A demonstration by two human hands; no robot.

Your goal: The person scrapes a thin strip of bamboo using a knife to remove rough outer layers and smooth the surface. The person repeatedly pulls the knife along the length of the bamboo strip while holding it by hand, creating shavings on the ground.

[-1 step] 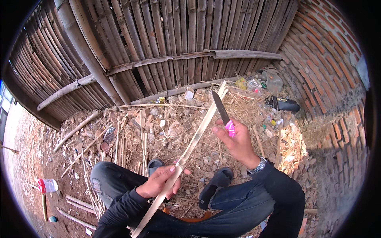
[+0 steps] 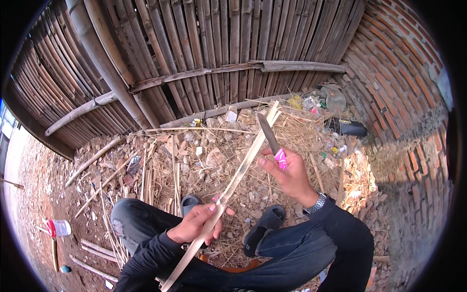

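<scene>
Left hand (image 2: pixel 197 225), lower centre of frame: grip closed around the bamboo strip (image 2: pixel 228 192) near its lower third. The strip runs diagonally from the bottom edge up to upper centre, its tip over the straw litter (image 2: pixel 296 129).

Right hand (image 2: pixel 289 175), right of centre: grip closed on the pink handle of a knife (image 2: pixel 269 137), blade pointing up and to the left. The blade lies just beside the strip's upper part; contact cannot be told. Wristwatch (image 2: pixel 317 203) on the right wrist.

Versus the earlier frame: no difference seen; hands, strip and knife sit alike.

Surroundings: bamboo fence (image 2: pixel 204 53) across the top, brick wall (image 2: pixel 404 82) at right, dark sandals (image 2: pixel 262 228) on the feet, white cup (image 2: pixel 59 227) at lower left.
</scene>
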